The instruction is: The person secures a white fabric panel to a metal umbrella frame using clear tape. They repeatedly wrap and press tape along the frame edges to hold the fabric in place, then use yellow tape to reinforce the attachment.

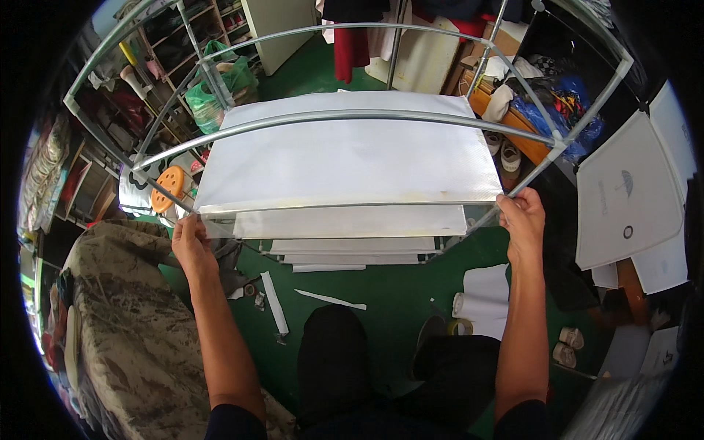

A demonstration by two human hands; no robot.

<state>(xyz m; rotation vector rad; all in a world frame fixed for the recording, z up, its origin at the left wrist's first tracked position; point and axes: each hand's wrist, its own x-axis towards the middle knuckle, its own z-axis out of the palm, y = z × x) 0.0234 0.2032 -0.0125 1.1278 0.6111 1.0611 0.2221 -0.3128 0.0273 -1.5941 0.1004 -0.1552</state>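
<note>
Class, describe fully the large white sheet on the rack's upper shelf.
The white sheet looks thin, like paper or plastic, with faint creases and yellowish marks near its front edge. It spreads nearly flat across the metal-looking rack, beneath a grey rail. The right hand touches its near right corner; the left hand is at the near left, contact unclear.

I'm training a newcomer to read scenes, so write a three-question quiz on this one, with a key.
1. True or false: the left grip and the right grip are at opposite near corners of the white sheet.
2. Which orange thing shows near the left grip? A) bucket; B) round stool with holes; C) traffic cone.
3. Fill in: the floor beneath the metal rack is ____.
Key: 1. true; 2. B; 3. green.
</note>
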